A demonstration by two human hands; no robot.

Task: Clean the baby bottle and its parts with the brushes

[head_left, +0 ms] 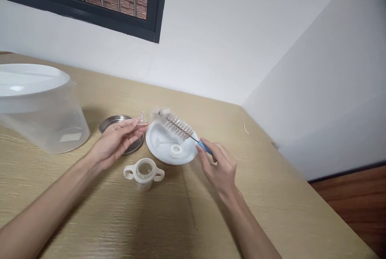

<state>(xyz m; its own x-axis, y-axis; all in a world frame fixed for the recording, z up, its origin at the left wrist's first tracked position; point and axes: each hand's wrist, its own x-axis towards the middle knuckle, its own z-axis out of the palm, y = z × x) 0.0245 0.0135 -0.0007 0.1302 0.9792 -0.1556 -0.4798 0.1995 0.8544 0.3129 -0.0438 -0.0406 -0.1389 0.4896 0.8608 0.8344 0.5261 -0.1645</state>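
Note:
Between the thumb and fingers of my left hand (116, 138) is a small clear bottle nipple (142, 118), tip up. My right hand (218, 164) grips the blue handle of a bottle brush (177, 126). The brush's white bristles slant over a white bowl (157, 154), and its tip is blurred. Inside the bowl lie a white collar ring (175, 151) and a small white stemmed piece (163, 142). A baby bottle (144, 174) with two handles stands upright and uncapped in front of the bowl. Behind my left hand, a round metal dish (135, 146) is partly hidden.
A large translucent bin (64, 118) with a white lid stands on the left. A thin, wire-like rod (189, 198) lies in front of the bowl. Toward the right edge of the wooden table (271, 210) is a small pale strip (246, 128). White walls and a window border the back.

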